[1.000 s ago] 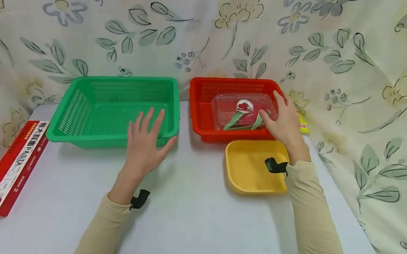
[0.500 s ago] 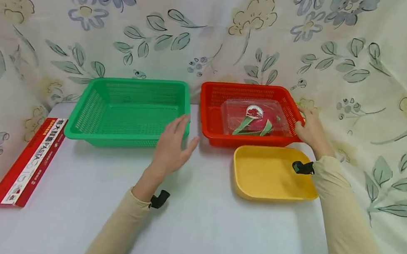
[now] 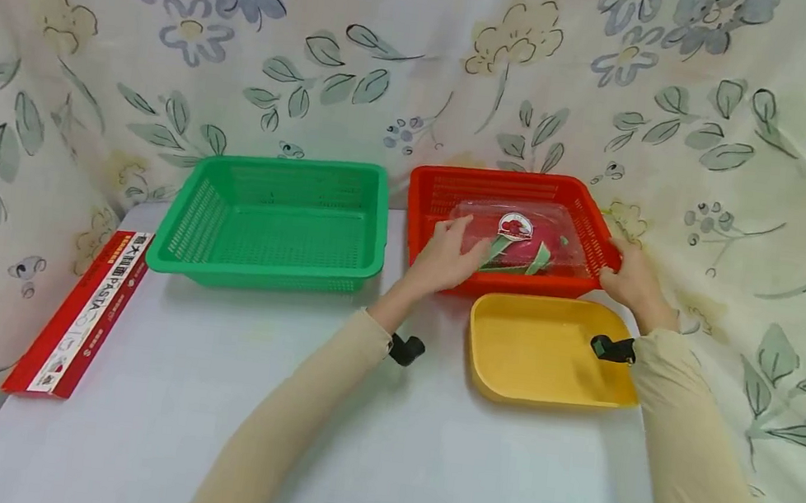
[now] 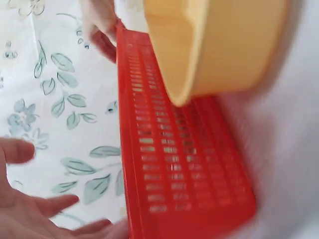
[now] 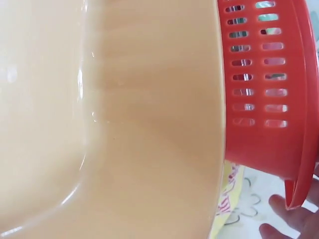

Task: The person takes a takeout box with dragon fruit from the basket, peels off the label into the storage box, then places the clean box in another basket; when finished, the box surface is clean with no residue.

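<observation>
A red plastic basket (image 3: 492, 281) stands at the back of the table. Inside it lies a clear lidded container (image 3: 573, 250) with a round label, showing something red and green within. My right hand (image 3: 636, 285) grips the basket's right end, thumb and fingers about the rim; the right wrist view shows the fingertips (image 5: 284, 211) beside the rim's corner. My left hand (image 3: 444, 258) reaches over the basket's front left rim with fingers spread, close to the container's left side. In the left wrist view its fingers (image 4: 57, 204) are apart, holding nothing.
In front of the red basket sits a yellow tray (image 3: 548, 351). To the left stands a green basket (image 3: 266, 273). A red PASTA box (image 3: 78, 314) lies at the table's left edge. Part of a yellow printed packet (image 5: 230, 194) shows behind the tray. Floral cloth (image 3: 369, 24) hangs behind.
My right hand has gone from above the container to the red basket's right rim. My left hand has moved right, from the green basket to the red one. The head view has shifted.
</observation>
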The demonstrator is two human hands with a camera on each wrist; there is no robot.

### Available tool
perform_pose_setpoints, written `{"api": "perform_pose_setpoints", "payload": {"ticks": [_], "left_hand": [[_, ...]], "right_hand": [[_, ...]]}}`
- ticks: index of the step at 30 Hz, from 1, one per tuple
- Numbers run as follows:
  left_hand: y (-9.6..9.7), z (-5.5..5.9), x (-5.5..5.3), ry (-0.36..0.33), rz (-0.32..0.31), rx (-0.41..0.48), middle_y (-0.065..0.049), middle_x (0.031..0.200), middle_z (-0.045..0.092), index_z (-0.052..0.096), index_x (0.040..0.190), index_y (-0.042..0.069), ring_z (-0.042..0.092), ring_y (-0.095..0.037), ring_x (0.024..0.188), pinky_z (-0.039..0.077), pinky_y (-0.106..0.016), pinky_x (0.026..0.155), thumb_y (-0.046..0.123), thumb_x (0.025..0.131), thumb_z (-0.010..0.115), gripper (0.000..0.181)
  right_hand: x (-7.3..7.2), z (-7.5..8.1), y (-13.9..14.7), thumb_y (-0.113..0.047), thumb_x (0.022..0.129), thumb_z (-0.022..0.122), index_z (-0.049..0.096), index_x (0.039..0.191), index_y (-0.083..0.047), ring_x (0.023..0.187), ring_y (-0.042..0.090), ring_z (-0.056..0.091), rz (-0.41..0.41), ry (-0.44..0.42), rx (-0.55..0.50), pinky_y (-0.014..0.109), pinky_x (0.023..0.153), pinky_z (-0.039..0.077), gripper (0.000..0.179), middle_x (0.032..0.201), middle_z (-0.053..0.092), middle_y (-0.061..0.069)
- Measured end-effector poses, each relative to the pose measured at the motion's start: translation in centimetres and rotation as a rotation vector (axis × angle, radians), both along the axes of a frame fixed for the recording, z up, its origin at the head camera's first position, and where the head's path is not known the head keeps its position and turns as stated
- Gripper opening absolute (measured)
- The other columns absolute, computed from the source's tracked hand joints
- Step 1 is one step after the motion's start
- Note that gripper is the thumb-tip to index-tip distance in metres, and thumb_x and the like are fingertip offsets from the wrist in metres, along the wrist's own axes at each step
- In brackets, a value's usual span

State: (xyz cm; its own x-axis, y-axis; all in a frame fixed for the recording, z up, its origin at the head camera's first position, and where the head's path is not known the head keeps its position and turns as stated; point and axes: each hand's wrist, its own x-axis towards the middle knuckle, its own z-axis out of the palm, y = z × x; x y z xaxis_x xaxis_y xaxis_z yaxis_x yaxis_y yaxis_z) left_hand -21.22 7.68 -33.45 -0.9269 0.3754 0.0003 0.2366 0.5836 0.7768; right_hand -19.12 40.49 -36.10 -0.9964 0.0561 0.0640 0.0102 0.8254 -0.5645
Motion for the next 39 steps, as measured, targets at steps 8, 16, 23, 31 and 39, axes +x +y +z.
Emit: {"api": "perform_pose_setpoints", "payload": {"ticks": [8,16,23,31,39], "left_hand": [[3.0,-1.2,-3.5,-0.404,0.205,0.147,-0.017,0.156,0.028,0.016,0.158,0.021,0.037,-0.031,0.132,0.035,-0.049,0.111,0.034,0.099,0.049,0.068],[3.9,-2.5,-4.8,-0.436,0.180,0.214,-0.014,0.130,0.051,0.015,0.156,0.023,0.047,-0.023,0.088,0.049,-0.036,0.089,0.026,0.099,0.055,0.069],[4.6,-3.2,-4.7,-0.423,0.121,0.322,-0.016,0.119,0.054,0.025,0.154,0.023,0.043,-0.026,0.067,0.044,-0.028,0.061,0.017,0.098,0.058,0.065],[4.9,-3.7,-5.1,-0.281,0.131,0.406,-0.009,0.096,0.059,0.045,0.144,0.020,0.056,-0.024,0.063,0.053,-0.030,0.060,0.018,0.096,0.066,0.052],[5.1,-3.5,-4.6,-0.214,0.201,0.436,-0.005,0.103,0.062,0.052,0.139,0.022,0.058,-0.021,0.065,0.055,-0.025,0.060,0.017,0.094,0.068,0.048]], "right_hand": [[0.0,-0.5,0.1,0.000,0.090,0.049,0.028,0.149,0.012,0.098,0.043,0.051,-0.048,-0.019,-0.054,0.038,0.076,0.051,0.063,0.128,0.046,0.035],[0.2,-0.7,-0.5,0.000,0.092,0.051,0.028,0.151,0.007,0.100,0.042,0.052,-0.075,-0.035,-0.093,0.053,0.087,0.053,0.063,0.130,0.046,0.032],[0.3,-0.8,-0.3,0.000,0.091,0.049,0.028,0.150,0.009,0.101,0.044,0.051,-0.077,-0.019,-0.084,0.058,0.089,0.051,0.063,0.132,0.044,0.033],[0.7,-0.6,-0.2,0.001,0.090,0.049,0.027,0.149,0.011,0.104,0.046,0.046,-0.069,0.006,-0.090,0.060,0.090,0.048,0.064,0.135,0.039,0.035],[0.7,-1.0,-0.2,0.001,0.090,0.046,0.028,0.148,0.012,0.108,0.048,0.044,-0.066,0.028,-0.102,0.062,0.092,0.046,0.062,0.137,0.036,0.036]]}}
